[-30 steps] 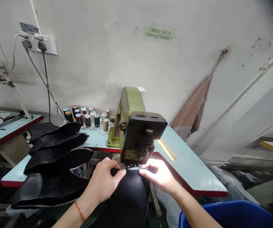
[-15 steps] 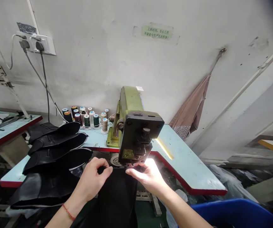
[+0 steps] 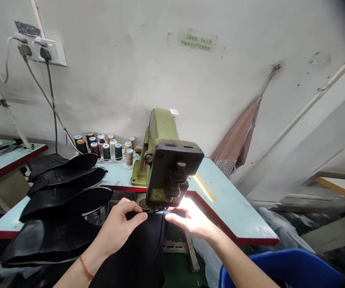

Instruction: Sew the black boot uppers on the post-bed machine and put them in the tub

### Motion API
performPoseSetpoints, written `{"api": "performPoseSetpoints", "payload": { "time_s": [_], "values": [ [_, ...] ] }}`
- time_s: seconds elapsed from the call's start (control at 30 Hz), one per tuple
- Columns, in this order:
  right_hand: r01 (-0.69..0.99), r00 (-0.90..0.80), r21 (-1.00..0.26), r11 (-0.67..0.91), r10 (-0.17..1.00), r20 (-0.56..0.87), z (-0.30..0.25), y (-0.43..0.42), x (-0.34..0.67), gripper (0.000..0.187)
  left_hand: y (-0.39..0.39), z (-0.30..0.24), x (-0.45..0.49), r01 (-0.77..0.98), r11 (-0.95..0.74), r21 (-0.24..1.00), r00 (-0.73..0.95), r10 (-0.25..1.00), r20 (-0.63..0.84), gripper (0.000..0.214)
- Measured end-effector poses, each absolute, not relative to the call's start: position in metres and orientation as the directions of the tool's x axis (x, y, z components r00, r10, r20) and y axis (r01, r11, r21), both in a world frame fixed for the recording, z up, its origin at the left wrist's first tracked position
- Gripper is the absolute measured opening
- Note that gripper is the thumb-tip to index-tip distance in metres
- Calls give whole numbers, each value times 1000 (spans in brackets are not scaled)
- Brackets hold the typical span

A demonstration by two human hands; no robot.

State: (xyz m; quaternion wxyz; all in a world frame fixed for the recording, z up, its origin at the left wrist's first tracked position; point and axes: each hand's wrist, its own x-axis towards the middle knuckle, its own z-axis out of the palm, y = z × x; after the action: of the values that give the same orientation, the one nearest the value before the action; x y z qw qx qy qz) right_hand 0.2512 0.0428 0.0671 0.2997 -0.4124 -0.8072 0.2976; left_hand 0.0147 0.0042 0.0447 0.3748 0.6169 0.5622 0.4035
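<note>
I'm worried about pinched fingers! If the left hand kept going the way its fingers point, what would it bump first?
Probably the right hand, its fingertips just across the black piece the left hand pinches, below the green sewing machine. Depth is unclear.

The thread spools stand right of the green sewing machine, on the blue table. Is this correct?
No. In the head view the thread spools stand left of the green sewing machine, on the blue table.
</note>
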Motion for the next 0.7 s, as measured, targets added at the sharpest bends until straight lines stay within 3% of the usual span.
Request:
{"api": "performPoseSetpoints", "payload": {
  "time_s": [0.23,0.7],
  "values": [
    [360,-364,-821,443,877,313,50,37,236,14,9,42,4,389,-127,912,83,991,102,29],
    [329,-336,-738,589,803,492,34,33,226,20,19,30,-7,341,-183,922,117,982,152,27]
  ]
}}
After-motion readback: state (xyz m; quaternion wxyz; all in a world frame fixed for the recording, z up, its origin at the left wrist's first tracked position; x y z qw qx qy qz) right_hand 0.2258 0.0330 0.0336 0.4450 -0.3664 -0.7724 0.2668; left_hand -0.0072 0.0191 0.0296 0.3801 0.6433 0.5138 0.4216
